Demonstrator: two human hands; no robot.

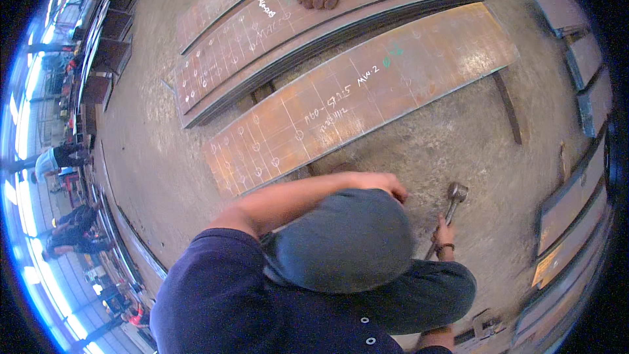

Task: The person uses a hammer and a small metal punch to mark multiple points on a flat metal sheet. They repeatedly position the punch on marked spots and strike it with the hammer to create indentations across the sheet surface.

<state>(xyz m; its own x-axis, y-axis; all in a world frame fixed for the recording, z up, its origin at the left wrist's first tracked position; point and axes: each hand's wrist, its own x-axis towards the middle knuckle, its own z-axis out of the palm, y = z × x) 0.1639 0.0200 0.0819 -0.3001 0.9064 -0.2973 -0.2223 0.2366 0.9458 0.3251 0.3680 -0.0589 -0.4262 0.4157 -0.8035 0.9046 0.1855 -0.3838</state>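
Hammer (pixel 455 194), gripped by the right hand (pixel 444 233) right of centre, could glance off and strike the left hand (pixel 386 185), whose grasp cannot be told.

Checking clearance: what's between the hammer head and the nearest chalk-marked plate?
Nothing but bare concrete floor between the hammer and the plate; the head view shows it.

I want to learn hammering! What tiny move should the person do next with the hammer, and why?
Probably a short, careful tap downward. The right hand is closed round the hammer, whose head sits just beside the left hand, low over the concrete floor. What the left hand holds is hidden, so keep the swing small.
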